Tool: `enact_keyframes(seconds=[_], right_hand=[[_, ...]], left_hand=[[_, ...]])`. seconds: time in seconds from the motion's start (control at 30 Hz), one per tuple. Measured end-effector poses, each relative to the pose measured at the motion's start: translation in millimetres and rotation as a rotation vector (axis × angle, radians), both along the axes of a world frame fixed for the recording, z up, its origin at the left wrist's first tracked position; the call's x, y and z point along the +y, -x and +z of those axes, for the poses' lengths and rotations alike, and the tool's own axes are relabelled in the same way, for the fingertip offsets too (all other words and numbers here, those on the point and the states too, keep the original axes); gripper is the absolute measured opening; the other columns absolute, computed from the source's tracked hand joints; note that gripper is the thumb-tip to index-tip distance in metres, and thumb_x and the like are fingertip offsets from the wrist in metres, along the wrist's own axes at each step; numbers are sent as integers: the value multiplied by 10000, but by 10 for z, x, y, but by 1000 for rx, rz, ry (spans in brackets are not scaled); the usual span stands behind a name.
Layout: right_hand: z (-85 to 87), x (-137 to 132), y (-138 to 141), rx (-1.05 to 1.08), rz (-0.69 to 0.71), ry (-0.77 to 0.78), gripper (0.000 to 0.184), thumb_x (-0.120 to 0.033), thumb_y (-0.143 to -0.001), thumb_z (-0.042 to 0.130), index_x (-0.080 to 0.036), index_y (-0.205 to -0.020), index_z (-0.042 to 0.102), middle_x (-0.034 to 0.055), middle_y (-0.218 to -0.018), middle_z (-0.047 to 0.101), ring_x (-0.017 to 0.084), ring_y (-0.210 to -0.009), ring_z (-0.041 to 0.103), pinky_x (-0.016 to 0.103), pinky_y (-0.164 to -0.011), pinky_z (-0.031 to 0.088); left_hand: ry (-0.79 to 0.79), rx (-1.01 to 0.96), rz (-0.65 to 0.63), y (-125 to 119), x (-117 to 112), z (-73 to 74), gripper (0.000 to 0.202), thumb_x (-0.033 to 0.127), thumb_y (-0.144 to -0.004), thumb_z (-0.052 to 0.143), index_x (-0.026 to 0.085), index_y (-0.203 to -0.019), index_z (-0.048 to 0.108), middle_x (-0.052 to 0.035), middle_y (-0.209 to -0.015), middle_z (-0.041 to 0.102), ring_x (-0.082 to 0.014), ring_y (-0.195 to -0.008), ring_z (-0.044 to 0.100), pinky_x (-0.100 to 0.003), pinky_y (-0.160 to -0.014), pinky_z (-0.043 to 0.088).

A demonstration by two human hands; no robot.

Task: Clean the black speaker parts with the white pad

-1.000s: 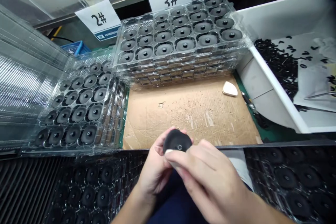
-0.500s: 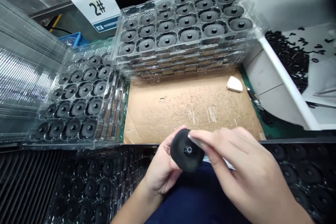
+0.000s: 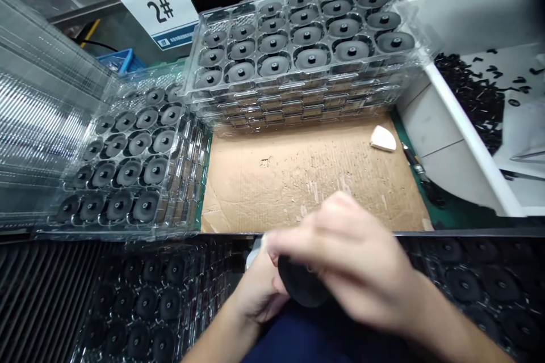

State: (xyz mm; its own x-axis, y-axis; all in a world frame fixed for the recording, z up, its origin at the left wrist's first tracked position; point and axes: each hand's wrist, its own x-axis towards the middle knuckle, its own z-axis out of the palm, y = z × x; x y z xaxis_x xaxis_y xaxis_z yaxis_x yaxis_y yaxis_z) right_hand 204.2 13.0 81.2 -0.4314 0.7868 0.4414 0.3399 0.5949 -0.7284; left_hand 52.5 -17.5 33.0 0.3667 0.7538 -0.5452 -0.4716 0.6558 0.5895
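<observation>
My left hand point(image 3: 258, 289) is curled around a round black disc part point(image 3: 298, 286) and holds it from below at the table's near edge. My right hand point(image 3: 353, 264) lies over the top of the disc, blurred by motion, its fingers bent and reaching left across it. A pale sliver shows at its fingertips, too smeared to name. Most of the disc is hidden under the right hand.
A worn cardboard sheet point(image 3: 310, 176) covers the middle. Clear stacked trays of black discs stand behind under the 3# sign point(image 3: 298, 51) and at left by the 2# sign point(image 3: 128, 164). Dark trays point(image 3: 149, 306) line the front. A white bin point(image 3: 468, 136) holds small black pieces at right. A white wedge point(image 3: 383, 139) lies nearby.
My right hand swept left over the disc and now covers it, where before the disc's face was in plain view. Both hands and the disc dropped slightly toward me.
</observation>
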Motion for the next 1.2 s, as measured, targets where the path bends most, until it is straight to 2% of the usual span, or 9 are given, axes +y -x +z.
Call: enact_keyframes(seconds=[0.13,0.27,0.37,0.53,0.67,0.8,1.0,1.1,1.2], right_hand=[[-405,27,-209,1,-447,347,213,-243,-899,514,-216,-1047,665,33,-994,695,133,-762,624,239,-577,450],[-920,-238,-311,-47,-404,575,232,-311,-873,523,-222,-1000,695,43,-1015,718,192,-868,673,268,-613,521],[-1048,-402,-334,-61,-384,615,221,-313,-852,541,-214,-947,714,42,-936,738,208,-831,690,286,-605,539],[-462,-360,-221,22,-571,419,246,-259,-883,546,-278,-1108,645,14,-1027,703,159,-815,664,247,-610,514],[1,-308,51,44,-343,6,263,-117,-863,522,-141,-1105,623,56,-875,704,154,-729,622,285,-663,485],[53,-260,190,-39,-56,102,207,-80,-857,485,-125,-972,651,33,-756,677,136,-645,585,275,-616,458],[2,-211,210,17,-178,-46,222,-79,-874,474,-64,-1041,619,74,-788,667,157,-714,583,307,-678,437],[11,-289,69,-1,-22,92,207,-62,-862,493,-128,-1007,625,20,-785,661,115,-691,565,261,-656,423],[39,-331,-63,-150,-154,145,206,-87,-869,503,-160,-1013,631,-4,-714,630,110,-613,513,268,-602,374]], left_hand=[[31,-262,-26,27,42,64,557,272,-492,870,261,-1020,691,-13,-995,742,-208,-873,710,-282,-816,541],[28,-336,-4,63,57,60,522,272,-532,855,262,-1026,689,-10,-1004,748,-193,-885,712,-233,-801,541],[41,-317,-2,42,53,53,503,252,-538,852,260,-1015,692,-9,-983,750,-186,-869,714,-206,-756,542],[67,-286,-4,-29,67,92,556,292,-491,871,249,-1013,684,-9,-985,738,-182,-879,700,-231,-777,526],[32,-168,37,3,77,98,548,268,-454,885,212,-967,701,-14,-931,734,-146,-876,668,-220,-829,484],[11,-101,116,70,49,59,587,193,-453,880,255,-1002,683,-6,-977,729,-176,-891,670,-274,-841,492],[18,-127,53,46,53,100,427,283,-536,850,208,-931,703,10,-827,713,-153,-885,657,-269,-932,452],[12,-172,88,74,80,118,565,275,-460,881,267,-993,694,16,-958,732,-150,-895,669,-249,-879,489],[-2,-147,85,64,69,99,628,306,-399,896,257,-993,700,2,-1010,728,-162,-926,668,-226,-843,500]])
